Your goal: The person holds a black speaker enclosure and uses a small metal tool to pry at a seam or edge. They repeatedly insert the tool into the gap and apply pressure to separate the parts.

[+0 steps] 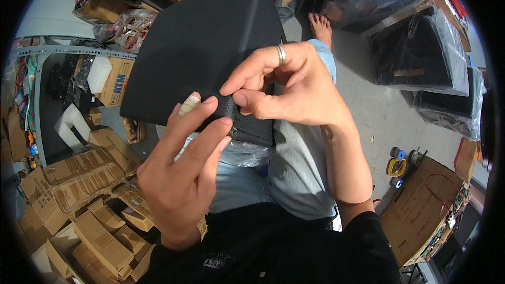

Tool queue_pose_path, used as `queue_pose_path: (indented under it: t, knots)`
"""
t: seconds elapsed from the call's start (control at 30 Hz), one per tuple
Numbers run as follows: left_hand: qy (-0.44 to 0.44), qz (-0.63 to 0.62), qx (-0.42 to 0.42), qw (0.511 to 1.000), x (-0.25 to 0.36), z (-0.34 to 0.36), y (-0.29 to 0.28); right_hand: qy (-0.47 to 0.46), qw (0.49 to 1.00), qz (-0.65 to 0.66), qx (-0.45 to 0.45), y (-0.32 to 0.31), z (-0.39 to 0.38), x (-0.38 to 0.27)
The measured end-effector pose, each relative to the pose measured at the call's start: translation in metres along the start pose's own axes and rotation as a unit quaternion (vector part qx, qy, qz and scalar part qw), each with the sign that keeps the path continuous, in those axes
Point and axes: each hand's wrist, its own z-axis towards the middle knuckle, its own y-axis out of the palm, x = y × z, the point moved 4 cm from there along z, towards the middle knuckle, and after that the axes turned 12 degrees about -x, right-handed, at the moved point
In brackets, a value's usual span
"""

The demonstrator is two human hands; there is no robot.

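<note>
A large black box [197, 37] with a fine-textured covering, like a speaker cabinet, rests tilted across my lap. My right hand [286, 92], with a ring on one finger, is at the box's near edge. Its thumb and forefinger are brought together in a pinch there; what lies between them is too small to make out. My left hand [181, 168] is just left of it, fingers stretched out and apart, the tips on or close to the same edge. A pale bandage [188, 104] wraps one left finger. Below the fingers, the box's corner shows a rough seam.
Cardboard boxes [105, 231] are heaped at the lower left, beside a metal shelf [73, 51]. Plastic-wrapped black cabinets [415, 52] stand at the right. Small wire spools [396, 153] lie on the grey floor [357, 105] near a large cardboard sheet [421, 210].
</note>
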Motion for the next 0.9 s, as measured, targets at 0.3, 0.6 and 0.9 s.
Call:
queue_pose_path:
  t: [0.3, 0.6, 0.9]
  knots:
    - [0.000, -0.052, 0.021, 0.998, -0.007, -0.002, 0.003, -0.081, 0.977, -0.109, 0.161, 0.038, -0.037, 0.000]
    - [0.016, -0.019, 0.010, 1.000, -0.004, 0.000, 0.004, -0.085, 0.967, -0.139, 0.196, 0.043, -0.039, -0.009]
    - [0.003, -0.017, 0.006, 1.000, -0.002, -0.002, 0.005, -0.036, 0.982, -0.084, 0.163, 0.040, -0.041, -0.001]
